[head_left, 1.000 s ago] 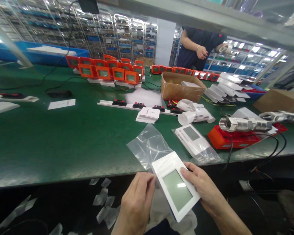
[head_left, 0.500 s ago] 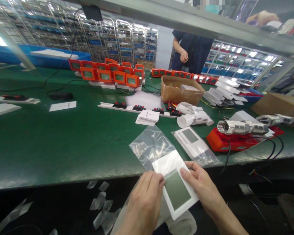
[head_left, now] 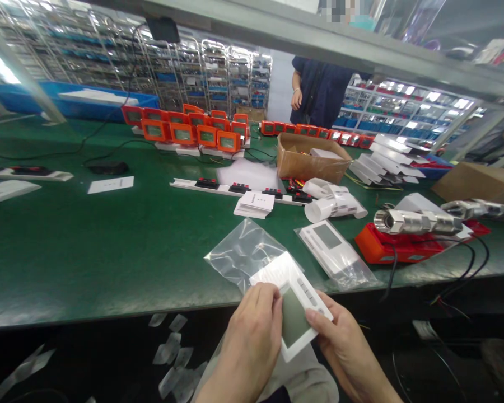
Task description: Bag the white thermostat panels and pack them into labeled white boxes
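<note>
Right hand grips device at bench edge, top end overlapping bag; left hand, fingers curled, is at its face, can't tell if pinching. Probably face-side handwork; next move likely needs steady right grip.

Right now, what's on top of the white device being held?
On the device: a screen, buttons and the thumb of the right hand. The left hand hides part of the device's left side; the underside can't be seen.
</note>
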The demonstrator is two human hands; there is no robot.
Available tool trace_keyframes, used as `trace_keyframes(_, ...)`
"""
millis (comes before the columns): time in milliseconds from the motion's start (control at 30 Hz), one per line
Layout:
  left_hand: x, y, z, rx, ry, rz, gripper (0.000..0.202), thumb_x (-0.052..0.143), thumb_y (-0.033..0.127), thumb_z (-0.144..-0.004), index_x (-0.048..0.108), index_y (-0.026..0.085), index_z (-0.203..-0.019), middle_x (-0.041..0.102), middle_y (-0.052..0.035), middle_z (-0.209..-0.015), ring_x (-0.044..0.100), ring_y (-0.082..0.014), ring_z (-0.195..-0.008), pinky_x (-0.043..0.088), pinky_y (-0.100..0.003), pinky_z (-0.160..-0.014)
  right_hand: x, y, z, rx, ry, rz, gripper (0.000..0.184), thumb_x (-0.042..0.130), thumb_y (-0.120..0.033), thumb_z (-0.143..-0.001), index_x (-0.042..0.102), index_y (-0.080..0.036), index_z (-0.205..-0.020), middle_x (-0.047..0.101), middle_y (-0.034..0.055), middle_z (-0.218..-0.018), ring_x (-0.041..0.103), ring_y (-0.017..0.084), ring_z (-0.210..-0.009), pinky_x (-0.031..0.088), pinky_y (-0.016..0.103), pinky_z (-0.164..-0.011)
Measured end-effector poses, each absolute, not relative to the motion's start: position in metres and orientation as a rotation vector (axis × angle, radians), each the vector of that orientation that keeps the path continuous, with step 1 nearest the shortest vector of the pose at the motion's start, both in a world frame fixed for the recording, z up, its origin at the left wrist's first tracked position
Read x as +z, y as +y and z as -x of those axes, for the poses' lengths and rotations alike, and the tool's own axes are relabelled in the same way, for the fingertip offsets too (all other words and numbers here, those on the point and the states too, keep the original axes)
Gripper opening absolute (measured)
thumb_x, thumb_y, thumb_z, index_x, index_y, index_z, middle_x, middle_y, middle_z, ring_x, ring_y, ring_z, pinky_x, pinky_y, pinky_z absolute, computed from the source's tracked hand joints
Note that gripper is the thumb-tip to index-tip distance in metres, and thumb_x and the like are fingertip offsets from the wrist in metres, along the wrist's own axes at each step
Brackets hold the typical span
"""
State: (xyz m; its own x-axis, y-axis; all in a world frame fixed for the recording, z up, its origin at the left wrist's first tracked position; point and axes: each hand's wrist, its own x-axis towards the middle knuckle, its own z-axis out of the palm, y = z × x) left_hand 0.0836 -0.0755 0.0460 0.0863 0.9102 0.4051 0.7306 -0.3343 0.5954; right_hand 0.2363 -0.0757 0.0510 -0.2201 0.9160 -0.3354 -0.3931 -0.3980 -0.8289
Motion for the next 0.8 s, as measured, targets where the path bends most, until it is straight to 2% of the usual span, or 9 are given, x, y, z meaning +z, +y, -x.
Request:
trace_keyframes(100, 0.046, -0.068, -0.085, 1.003, 1.716, -2.191, 0.011, 0.040, 0.013, -0.091, 0.048, 0.020, -0.091, 0.057, -0.0028, -0.079, 0.059, -0.0206, -0.074, 0.049, -0.034, -0.065, 0.046, -0.075, -0.235, 1.692, -0.807, 1.105, 0.053, 0.078, -0.037, -0.068, 0.061, -0.018, -0.114, 0.070, 0.0077, -0.101, 0.062, 0.027, -0.098, 0.045, 0.037, -0.089)
trace_keyframes(167, 0.046, -0.065, -0.085, 0.921, 1.706, -2.261, 0.014, 0.037, 0.012, -0.092, 0.048, 0.020, -0.089, 0.057, -0.0031, -0.080, 0.058, -0.0213, -0.076, 0.049, -0.036, -0.067, 0.045, -0.074, -0.236, 1.672, -0.809, 1.125, 0.053, 0.078, -0.036, -0.068, 0.061, -0.018, -0.115, 0.069, 0.0073, -0.105, 0.060, 0.027, -0.102, 0.044, 0.037, -0.092)
trace_keyframes(300, 0.045, -0.068, -0.085, 0.799, 1.548, -2.366, 0.017, 0.037, 0.010, -0.091, 0.048, 0.021, -0.087, 0.057, -0.0032, -0.082, 0.058, -0.0213, -0.074, 0.050, -0.036, -0.066, 0.047, -0.071, -0.236, 1.634, -0.751, 1.168, 0.053, 0.078, -0.034, -0.069, 0.058, -0.018, -0.116, 0.069, 0.0065, -0.100, 0.063, 0.024, -0.094, 0.046, 0.037, -0.089)
trace_keyframes(433, 0.047, -0.076, -0.087, 0.936, 1.514, -2.342, 0.017, 0.037, 0.011, -0.092, 0.048, 0.021, -0.085, 0.057, -0.0014, -0.076, 0.057, -0.0186, -0.067, 0.048, -0.031, -0.062, 0.051, -0.072, -0.230, 1.592, -0.634, 1.060, 0.052, 0.077, -0.031, -0.072, 0.056, -0.018, -0.118, 0.069, 0.0079, -0.104, 0.062, 0.025, -0.102, 0.045, 0.038, -0.095)
trace_keyframes(567, 0.053, -0.073, -0.094, 1.110, 1.538, -2.242, 0.016, 0.037, 0.014, -0.093, 0.048, 0.021, -0.085, 0.058, -0.0010, -0.076, 0.058, -0.0178, -0.070, 0.047, -0.030, -0.063, 0.055, -0.077, -0.217, 1.618, -0.578, 0.917, 0.051, 0.076, -0.029, -0.074, 0.057, -0.020, -0.120, 0.067, 0.0079, -0.113, 0.056, 0.025, -0.115, 0.040, 0.038, -0.104)
trace_keyframes(700, 0.058, -0.071, -0.101, 1.110, 1.524, -2.278, 0.020, 0.036, 0.013, -0.093, 0.047, 0.021, -0.078, 0.056, 0.0000, -0.071, 0.057, -0.0170, -0.065, 0.044, -0.029, -0.058, 0.059, -0.079, -0.207, 1.589, -0.543, 0.893, 0.049, 0.075, -0.034, -0.074, 0.060, -0.020, -0.118, 0.067, 0.0089, -0.114, 0.057, 0.026, -0.114, 0.043, 0.040, -0.102)
trace_keyframes(800, 0.060, -0.075, -0.103, 1.163, 1.556, -2.309, 0.023, 0.035, 0.013, -0.093, 0.046, 0.022, -0.074, 0.054, 0.0010, -0.065, 0.056, -0.0158, -0.057, 0.042, -0.027, -0.053, 0.059, -0.080, -0.202, 1.513, -0.509, 0.880, 0.054, 0.072, -0.038, -0.077, 0.055, -0.019, -0.125, 0.066, 0.0094, -0.115, 0.057, 0.026, -0.114, 0.042, 0.041, -0.103)
